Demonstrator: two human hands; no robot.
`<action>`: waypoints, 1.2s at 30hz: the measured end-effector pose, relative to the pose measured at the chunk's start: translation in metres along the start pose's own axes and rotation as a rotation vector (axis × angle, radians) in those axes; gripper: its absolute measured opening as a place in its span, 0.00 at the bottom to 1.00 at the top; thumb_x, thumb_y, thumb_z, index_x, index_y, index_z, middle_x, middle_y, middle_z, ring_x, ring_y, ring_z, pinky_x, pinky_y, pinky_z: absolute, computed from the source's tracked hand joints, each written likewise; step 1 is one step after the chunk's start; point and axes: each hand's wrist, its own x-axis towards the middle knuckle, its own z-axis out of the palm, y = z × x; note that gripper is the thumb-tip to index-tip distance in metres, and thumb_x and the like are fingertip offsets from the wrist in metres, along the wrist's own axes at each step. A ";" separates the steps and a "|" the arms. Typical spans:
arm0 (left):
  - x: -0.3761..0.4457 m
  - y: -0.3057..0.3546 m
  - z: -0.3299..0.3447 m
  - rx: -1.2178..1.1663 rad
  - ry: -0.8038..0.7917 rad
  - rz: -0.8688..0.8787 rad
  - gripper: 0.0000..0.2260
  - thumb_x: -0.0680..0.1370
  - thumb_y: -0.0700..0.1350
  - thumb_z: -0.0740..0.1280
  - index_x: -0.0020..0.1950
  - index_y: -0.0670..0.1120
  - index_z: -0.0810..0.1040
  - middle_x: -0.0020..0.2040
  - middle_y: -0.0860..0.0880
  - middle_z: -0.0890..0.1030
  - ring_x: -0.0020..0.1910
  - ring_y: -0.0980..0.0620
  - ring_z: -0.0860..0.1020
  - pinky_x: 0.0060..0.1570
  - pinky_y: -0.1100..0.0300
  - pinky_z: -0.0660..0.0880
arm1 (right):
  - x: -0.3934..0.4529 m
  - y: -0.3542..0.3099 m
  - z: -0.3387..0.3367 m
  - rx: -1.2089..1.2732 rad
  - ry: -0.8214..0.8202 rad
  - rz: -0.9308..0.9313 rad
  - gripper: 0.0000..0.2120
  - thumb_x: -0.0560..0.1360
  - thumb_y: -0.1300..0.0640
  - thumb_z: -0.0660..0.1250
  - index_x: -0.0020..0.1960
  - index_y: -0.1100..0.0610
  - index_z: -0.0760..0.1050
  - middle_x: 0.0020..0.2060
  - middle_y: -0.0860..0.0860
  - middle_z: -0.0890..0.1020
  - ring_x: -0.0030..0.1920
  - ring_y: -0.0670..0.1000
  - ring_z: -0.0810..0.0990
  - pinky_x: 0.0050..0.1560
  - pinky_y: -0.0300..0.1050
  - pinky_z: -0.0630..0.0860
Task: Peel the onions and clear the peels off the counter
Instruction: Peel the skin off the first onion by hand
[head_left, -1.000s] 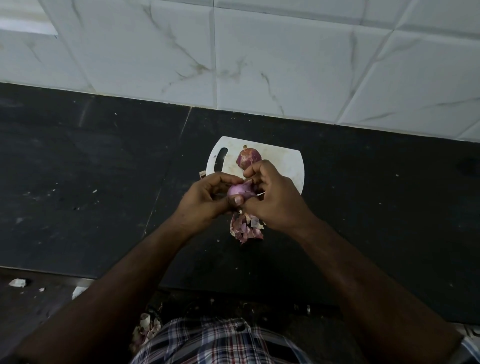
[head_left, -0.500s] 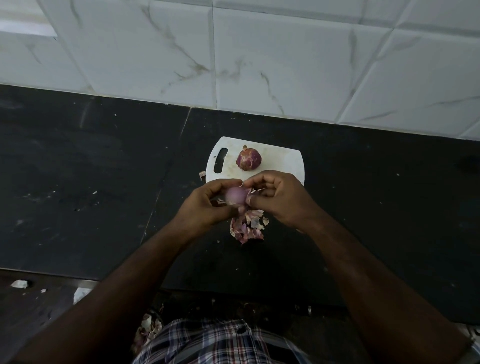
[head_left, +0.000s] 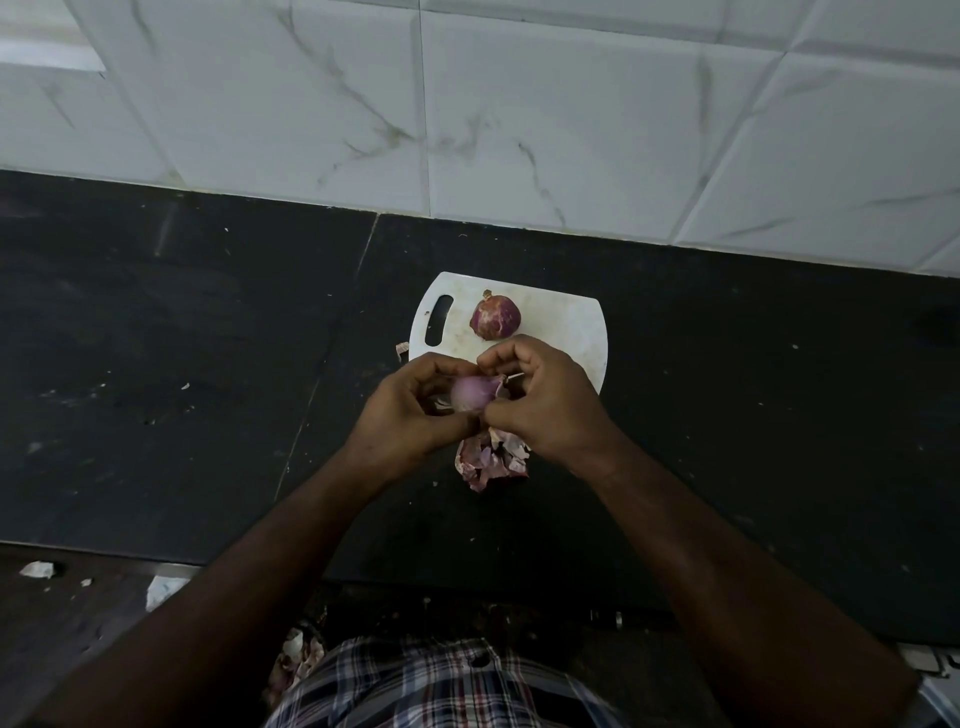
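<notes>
Both forearms reach forward, left hand (head_left: 410, 410) and right hand (head_left: 545, 402) meeting fingertip to fingertip, fingers curled, gripping an onion (head_left: 470, 393).

pale pink-lilac peeled onion (head_left: 470, 392) | reddish-purple unpeeled onion (head_left: 495, 317) | white cutting board (head_left: 561, 322) | pink-purple peel pile (head_left: 491, 460) | black counter (head_left: 182, 364) | white grey-veined wall tiles (head_left: 519, 130) | plaid shirt (head_left: 431, 686)

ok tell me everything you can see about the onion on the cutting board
The unpeeled onion is small, round and reddish-purple, with pale streaks on its dry skin and a short brownish stub at its upper left. It lies alone on the white cutting board, right of the handle slot, just beyond the hands. Nothing else touches it.
</notes>
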 end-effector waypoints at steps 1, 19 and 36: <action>0.000 0.001 0.000 -0.004 -0.004 0.004 0.20 0.69 0.31 0.78 0.59 0.43 0.80 0.54 0.43 0.86 0.53 0.42 0.84 0.57 0.40 0.80 | 0.001 0.000 0.000 0.003 0.003 -0.005 0.20 0.64 0.64 0.75 0.52 0.50 0.79 0.48 0.44 0.83 0.47 0.45 0.83 0.47 0.45 0.82; 0.001 0.005 -0.001 -0.092 -0.105 -0.159 0.20 0.74 0.32 0.74 0.64 0.45 0.77 0.54 0.43 0.86 0.53 0.42 0.85 0.54 0.49 0.82 | 0.008 0.000 -0.029 -0.078 -0.201 0.004 0.16 0.70 0.62 0.75 0.57 0.55 0.82 0.50 0.48 0.86 0.48 0.44 0.85 0.55 0.50 0.82; 0.001 0.010 0.004 0.081 -0.069 -0.063 0.18 0.72 0.33 0.76 0.57 0.47 0.78 0.47 0.49 0.86 0.45 0.52 0.85 0.43 0.64 0.80 | -0.002 -0.001 -0.007 -0.168 -0.019 -0.057 0.13 0.67 0.60 0.76 0.51 0.52 0.81 0.45 0.44 0.84 0.44 0.43 0.82 0.46 0.40 0.81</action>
